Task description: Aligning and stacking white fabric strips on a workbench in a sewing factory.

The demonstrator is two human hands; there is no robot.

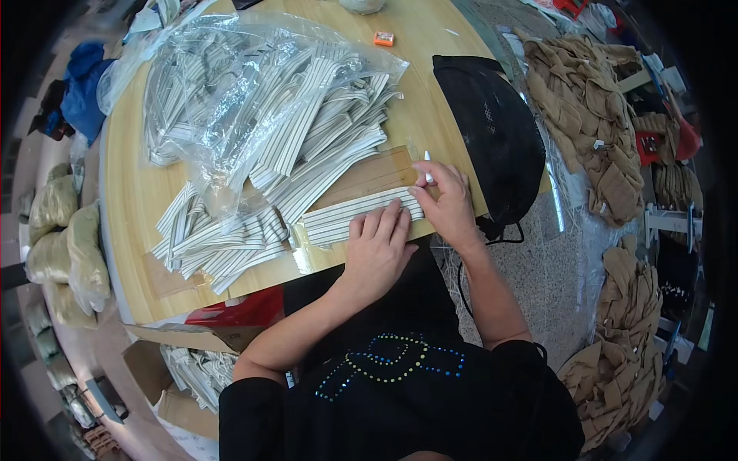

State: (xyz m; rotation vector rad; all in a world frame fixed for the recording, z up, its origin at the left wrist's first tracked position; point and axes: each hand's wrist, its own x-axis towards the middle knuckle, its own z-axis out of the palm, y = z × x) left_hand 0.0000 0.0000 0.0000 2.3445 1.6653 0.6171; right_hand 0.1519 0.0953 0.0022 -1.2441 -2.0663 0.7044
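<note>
Both bare forearms come up from the lower edge, elbows bent outward. The left one slants up to the right, and the left hand lies palm down on a striped strip, its fingers extended, slightly spread, pressing flat and gripping nothing. The right forearm runs upward and a little left; the right hand is curled at the strip's right end, its thumb and index finger closed on a white pen that points up. The other fingers are bent in.

The strip lies along the near edge of the wooden surface, one piece by its outline; whether it is layered I cannot tell. Below left stands one open cardboard box with striped cloth inside.

Just beyond the strip is one flat brown panel. To the left there is one small striped heap, and beyond it one large striped heap, partly under one clear plastic bag; their pieces overlap too much to count. One black mesh item lies at the right edge. Farther off is one small orange box. On the floor at right, two brown cloth heaps show.
</note>
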